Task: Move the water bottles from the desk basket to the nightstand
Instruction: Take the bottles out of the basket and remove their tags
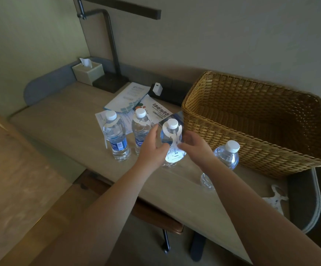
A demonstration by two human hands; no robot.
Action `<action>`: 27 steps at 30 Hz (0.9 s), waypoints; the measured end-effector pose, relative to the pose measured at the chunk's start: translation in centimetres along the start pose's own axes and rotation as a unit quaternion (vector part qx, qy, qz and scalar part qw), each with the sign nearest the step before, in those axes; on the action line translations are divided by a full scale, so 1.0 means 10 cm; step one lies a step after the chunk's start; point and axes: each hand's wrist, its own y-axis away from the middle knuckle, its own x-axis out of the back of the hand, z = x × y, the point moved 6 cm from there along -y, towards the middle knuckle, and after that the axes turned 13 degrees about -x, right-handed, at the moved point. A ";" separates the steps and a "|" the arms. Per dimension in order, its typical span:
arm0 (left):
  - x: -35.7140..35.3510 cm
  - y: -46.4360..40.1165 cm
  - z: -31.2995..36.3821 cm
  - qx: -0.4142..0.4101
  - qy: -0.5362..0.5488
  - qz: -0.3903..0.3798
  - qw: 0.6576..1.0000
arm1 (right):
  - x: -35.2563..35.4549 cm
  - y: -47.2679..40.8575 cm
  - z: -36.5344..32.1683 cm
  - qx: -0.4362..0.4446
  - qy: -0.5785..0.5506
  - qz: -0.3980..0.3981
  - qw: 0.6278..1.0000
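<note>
Both bare forearms reach over smooth wood desk (63,127) | left hand (152,148) and right hand (196,144) cup tagged clear plastic water bottle (172,135) upright on desk | four bottles out, white ribbed caps | one rectangular woven wicker basket (251,131) beside

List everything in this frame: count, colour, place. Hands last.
water bottles: 4, clear with white caps, standing on the desk left of and in front of the basket; three wear white neck tags
basket: 1, tan wicker, right side of the desk, nothing visible inside
desk: 1, light wood top
tissue box: 1, pale green, back left corner
desk lamp: 1, black, beside the tissue box
leaflets: several, white with blue print, behind the bottles
charger: 1, white, on a black strip at the back
loose neck tag: 1, white, desk's right front
left hand: fingers round the third bottle
right hand: fingers at that bottle's tag
</note>
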 end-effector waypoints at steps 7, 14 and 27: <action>-0.03 -0.13 0.01 -0.003 -0.003 -0.068 0.998 | -0.02 0.07 0.09 -0.008 0.018 0.029 0.999; 0.02 -0.10 -0.02 -0.021 0.015 -0.047 0.999 | 0.22 0.31 -0.22 0.090 -0.009 0.033 0.995; -0.14 -0.18 -0.06 -0.087 -0.083 -0.023 0.992 | 0.75 0.61 -0.17 0.110 -0.150 0.083 0.979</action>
